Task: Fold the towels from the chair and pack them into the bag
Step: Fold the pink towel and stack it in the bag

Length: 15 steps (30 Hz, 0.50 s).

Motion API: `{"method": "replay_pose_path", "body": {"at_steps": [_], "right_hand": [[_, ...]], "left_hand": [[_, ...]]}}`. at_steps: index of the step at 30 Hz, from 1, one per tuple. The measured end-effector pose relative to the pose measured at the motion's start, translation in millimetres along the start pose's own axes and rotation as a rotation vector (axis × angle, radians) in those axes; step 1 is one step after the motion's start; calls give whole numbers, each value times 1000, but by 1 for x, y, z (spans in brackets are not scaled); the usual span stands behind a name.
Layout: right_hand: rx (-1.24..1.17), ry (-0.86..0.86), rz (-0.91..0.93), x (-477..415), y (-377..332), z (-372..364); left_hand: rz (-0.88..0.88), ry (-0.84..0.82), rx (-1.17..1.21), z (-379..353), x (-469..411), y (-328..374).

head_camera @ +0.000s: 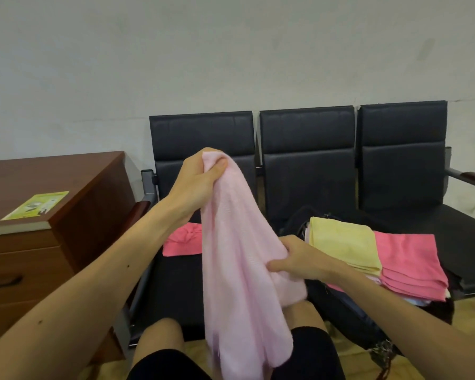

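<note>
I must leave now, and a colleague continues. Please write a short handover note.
Left hand holds the pale towel up by its top; right hand grips its middle. It hangs unfolded.
Done: folded yellow towel and folded pink towel lie on the bag, middle seat.
Left: fold the pale one, then the crumpled pink towel on the left seat; pack all.

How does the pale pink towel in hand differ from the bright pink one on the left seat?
The pale pink towel hangs in the air, gripped at its top by the left hand and lower down by the right hand; the bright pink towel lies bunched on the left seat, untouched. The pale pink towel is far lighter than the bright pink towel. Neither is folded.
</note>
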State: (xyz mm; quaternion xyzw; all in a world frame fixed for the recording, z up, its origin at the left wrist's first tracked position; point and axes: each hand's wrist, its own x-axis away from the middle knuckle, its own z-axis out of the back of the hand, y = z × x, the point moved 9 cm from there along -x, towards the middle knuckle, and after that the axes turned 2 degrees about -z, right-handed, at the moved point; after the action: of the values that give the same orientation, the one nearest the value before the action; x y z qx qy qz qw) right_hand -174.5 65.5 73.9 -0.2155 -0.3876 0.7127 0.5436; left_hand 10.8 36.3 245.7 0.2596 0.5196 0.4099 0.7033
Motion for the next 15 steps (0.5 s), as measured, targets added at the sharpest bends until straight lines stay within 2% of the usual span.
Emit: {"method": "replay_pose_path", "body": {"at_steps": [6,10,15], "right_hand": [[111,78,-108,5,31,46],[135,29,-188,2,42,60],[260,-19,-269,-5,62,43]], "left_hand": [[133,43,-97,33,20,-61],[252,41,-88,44,49,-107],[308,25,-224,50,92,-163]]}}
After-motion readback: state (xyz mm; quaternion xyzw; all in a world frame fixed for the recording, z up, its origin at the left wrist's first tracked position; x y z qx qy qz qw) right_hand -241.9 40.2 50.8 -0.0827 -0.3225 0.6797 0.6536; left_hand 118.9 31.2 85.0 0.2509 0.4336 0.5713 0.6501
